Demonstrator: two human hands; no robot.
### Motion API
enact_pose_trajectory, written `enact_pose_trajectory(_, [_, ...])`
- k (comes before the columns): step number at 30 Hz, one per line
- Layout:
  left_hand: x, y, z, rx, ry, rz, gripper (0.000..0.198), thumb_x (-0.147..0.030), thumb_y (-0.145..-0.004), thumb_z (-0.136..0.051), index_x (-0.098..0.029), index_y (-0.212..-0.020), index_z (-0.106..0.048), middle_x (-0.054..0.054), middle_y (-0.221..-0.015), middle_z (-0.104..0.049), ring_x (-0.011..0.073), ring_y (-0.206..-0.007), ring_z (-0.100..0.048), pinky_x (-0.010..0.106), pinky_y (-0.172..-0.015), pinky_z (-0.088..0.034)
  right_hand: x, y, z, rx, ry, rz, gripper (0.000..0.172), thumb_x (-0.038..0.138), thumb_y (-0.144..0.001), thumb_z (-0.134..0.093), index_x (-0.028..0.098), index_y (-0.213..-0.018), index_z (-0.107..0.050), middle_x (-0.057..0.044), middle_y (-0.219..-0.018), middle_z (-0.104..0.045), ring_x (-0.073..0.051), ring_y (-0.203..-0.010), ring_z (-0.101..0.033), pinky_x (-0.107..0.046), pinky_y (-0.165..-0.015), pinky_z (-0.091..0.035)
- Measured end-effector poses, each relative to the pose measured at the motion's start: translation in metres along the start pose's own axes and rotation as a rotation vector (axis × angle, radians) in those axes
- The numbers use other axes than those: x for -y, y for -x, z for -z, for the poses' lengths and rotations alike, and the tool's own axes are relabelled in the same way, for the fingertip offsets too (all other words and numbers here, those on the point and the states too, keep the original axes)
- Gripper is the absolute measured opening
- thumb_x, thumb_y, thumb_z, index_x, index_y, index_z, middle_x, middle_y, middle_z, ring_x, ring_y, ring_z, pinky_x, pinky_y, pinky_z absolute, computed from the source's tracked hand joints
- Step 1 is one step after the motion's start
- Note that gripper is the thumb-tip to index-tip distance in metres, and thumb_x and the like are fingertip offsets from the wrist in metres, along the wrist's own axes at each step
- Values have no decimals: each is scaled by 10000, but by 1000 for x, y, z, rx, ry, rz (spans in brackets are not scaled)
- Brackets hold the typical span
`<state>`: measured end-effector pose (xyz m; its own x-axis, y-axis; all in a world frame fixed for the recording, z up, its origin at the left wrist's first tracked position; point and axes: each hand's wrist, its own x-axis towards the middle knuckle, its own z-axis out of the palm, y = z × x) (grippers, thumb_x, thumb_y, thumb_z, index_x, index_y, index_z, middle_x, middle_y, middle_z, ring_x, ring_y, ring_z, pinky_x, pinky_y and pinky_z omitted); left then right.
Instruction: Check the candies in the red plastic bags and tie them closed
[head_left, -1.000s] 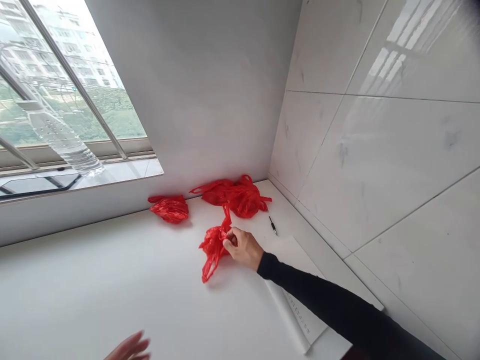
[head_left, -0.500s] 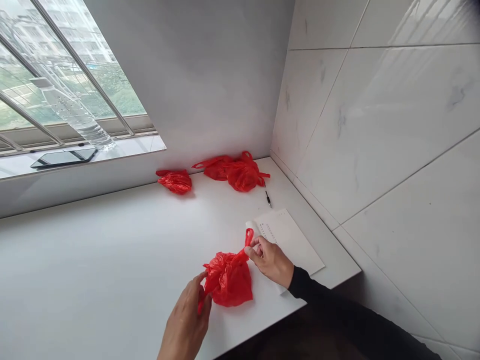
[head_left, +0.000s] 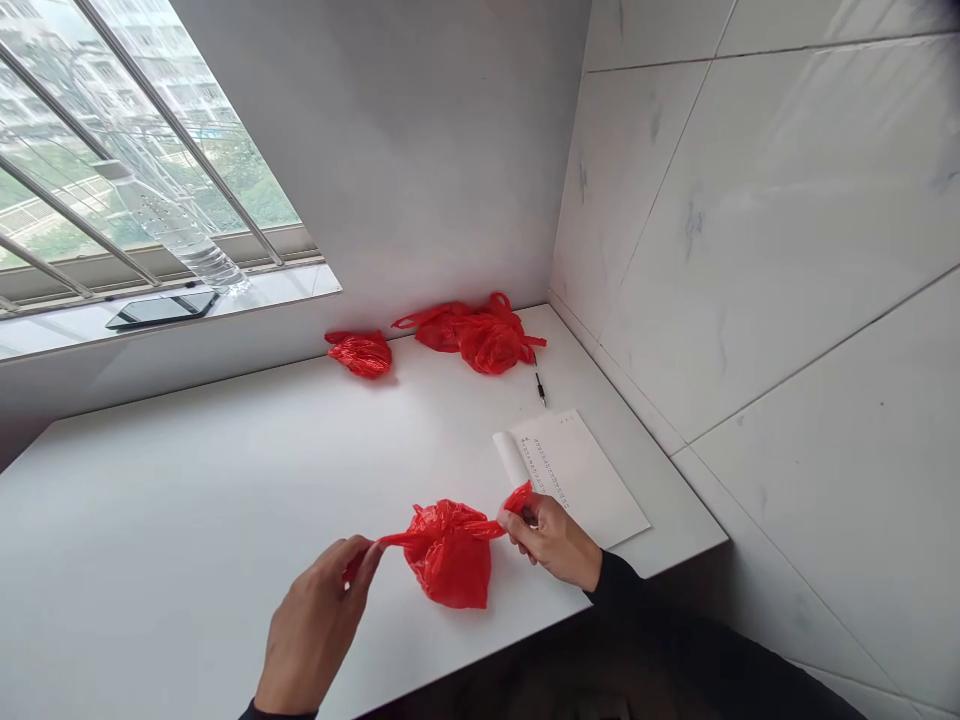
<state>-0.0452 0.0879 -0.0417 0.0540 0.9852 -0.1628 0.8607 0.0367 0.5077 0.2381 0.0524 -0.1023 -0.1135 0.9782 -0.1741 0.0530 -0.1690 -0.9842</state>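
Note:
A red plastic bag [head_left: 452, 565] rests on the white table [head_left: 210, 540] close to its front edge, bunched up with a gathered middle. My left hand [head_left: 319, 605] pinches one of its handles and holds it stretched out to the left. On the other side, my right hand [head_left: 553, 537] is closed around the opposite handle, whose loop sticks up past the fingers. Both handles look taut. What the bag contains, if anything, is hidden. Behind my right hand lies a notebook [head_left: 600, 480] with writing on its page.
Against the back wall lie a small red bag [head_left: 361, 354] and a cluster of red bags [head_left: 491, 340]. A black pen [head_left: 541, 388] is near the notebook. On the windowsill are a water bottle [head_left: 180, 232] and a dark tablet or phone [head_left: 161, 310]. A tiled wall [head_left: 795, 240] borders the right.
My left hand has moved left, drawing its handle out straight. My right hand has shifted slightly right and down, pulling the other handle sideways. The view has shifted a little.

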Motion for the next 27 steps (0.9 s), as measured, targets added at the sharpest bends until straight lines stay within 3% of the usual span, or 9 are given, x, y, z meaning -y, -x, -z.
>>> enact_pose_trajectory(2, [-7,0,-1,57,312,165,462,-688,-806,-612,-237,-707,-603,-19,-598,-449,162,-554,-432,276,-518,-375,-1,8,-1,-34,32,37,354,544,-948,-568,207,-855,-627,-27,-864,-623,-174,-784,-614,-319,-711,-517])
enact_pose_trajectory(5, [-17,4,-17,105,845,333,496,-683,-729,-710,-230,-933,-706,41,-822,-657,242,-798,-621,335,-660,-540,-2,13,-5,-53,34,76,334,550,-956,-564,237,-996,-672,-72,-1207,-621,-221,-1051,-634,-395,-936,-517])
enact_pose_trajectory(7, [-23,8,-35,37,947,379,573,-693,-734,-705,-243,-1088,-719,77,-1145,-706,307,-1098,-632,404,-869,-561,-3,9,-8,-33,-9,83,374,564,-986,-510,256,-1090,-694,-86,-1352,-581,-252,-1235,-583,-422,-1023,-489])
enact_pose_trajectory(10, [-35,14,-63,-65,905,377,585,-654,-821,-656,-301,-1288,-659,37,-1442,-595,316,-1390,-475,474,-1174,-369,-3,0,-18,-8,-82,83,475,576,-1021,-428,267,-1305,-650,-94,-1496,-512,-259,-1475,-374,-449,-1187,-336])
enact_pose_trajectory(13, [-56,20,-86,-127,920,319,670,-595,-888,-616,-329,-1488,-486,18,-1592,-438,298,-1521,-292,480,-1263,-211,3,-5,-36,64,-199,72,558,574,-1040,-373,259,-1480,-507,-86,-1558,-468,-234,-1499,-348,-431,-1234,-271])
enact_pose_trajectory(16, [-79,26,-99,-159,966,262,712,-569,-924,-557,-373,-1571,-335,-1,-1627,-382,304,-1524,-291,477,-1240,-292,17,1,-56,112,-268,184,519,513,-1066,-346,310,-1538,-420,-30,-1558,-477,-193,-1481,-377,-384,-1229,-304])
enact_pose_trajectory(20, [-95,35,-101,-190,1023,262,745,-549,-930,-549,-436,-1593,-231,-53,-1665,-301,298,-1525,-289,422,-1215,-349,25,11,-67,112,-277,251,475,459,-1079,-347,333,-1528,-435,-15,-1531,-509,-186,-1447,-422,-378,-1214,-333])
enact_pose_trajectory(24, [-91,34,-90,-135,1225,346,817,-554,-931,-568,-415,-1608,-133,31,-1562,-481,272,-1443,-450,440,-1169,-421,10,9,-58,74,-392,133,503,528,-1057,-380,293,-1480,-515,-44,-1492,-557,-210,-1445,-434,-404,-1228,-299])
enact_pose_trajectory(27, [-79,25,-77,-175,1257,375,814,-500,-943,-580,-367,-1604,-124,44,-1482,-553,214,-1433,-459,400,-1191,-390,3,6,-44,65,-492,33,559,604,-1028,-389,280,-1453,-553,-51,-1515,-537,-226,-1468,-403,-421,-1243,-259])
